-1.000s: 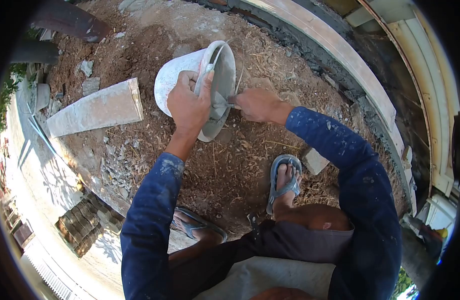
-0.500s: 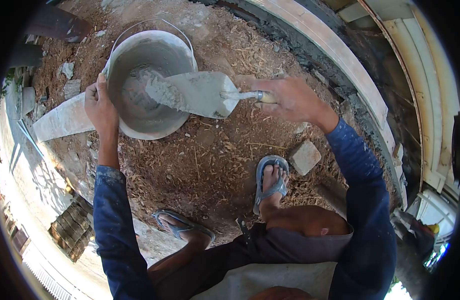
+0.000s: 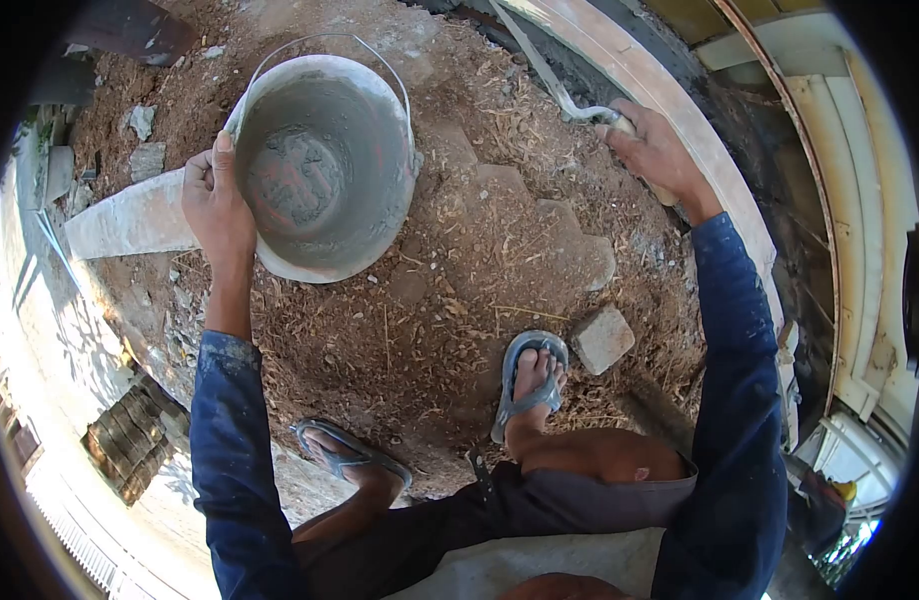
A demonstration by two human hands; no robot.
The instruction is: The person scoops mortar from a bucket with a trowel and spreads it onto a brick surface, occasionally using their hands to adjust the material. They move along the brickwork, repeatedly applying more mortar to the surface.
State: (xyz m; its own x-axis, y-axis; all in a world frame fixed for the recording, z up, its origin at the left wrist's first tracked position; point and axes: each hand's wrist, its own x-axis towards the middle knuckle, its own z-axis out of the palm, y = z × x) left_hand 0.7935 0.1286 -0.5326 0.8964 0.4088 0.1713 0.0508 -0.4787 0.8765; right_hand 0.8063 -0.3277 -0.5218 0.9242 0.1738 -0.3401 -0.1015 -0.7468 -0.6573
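Observation:
My left hand (image 3: 220, 200) grips the left rim of a mortar-smeared bucket (image 3: 382, 215), thumb over the edge. Some wet grey mortar (image 3: 300, 178) sits at the bucket's bottom, and its wire handle stands up at the far side. My right hand (image 3: 660, 155) is closed round the wooden handle of a trowel (image 3: 536, 62). The trowel's blade shows nearly edge-on, pointing away from me, over the grey mortar strip beside a long curved concrete edge (image 3: 645, 70). Whatever lies on the blade's face is turned out of sight.
A loose stone block (image 3: 604, 340) lies by my right sandalled foot (image 3: 533, 385). A flat pale slab (image 3: 130, 215) lies left of the bucket on soil strewn with chips. Pale panels (image 3: 860, 200) stand at the right. A dark block (image 3: 135, 435) is at the lower left.
The trowel has left the bucket and swung right and away, its blade turned from flat to edge-on. The bucket appears slightly further right, tilted more toward me, with my left hand still on it.

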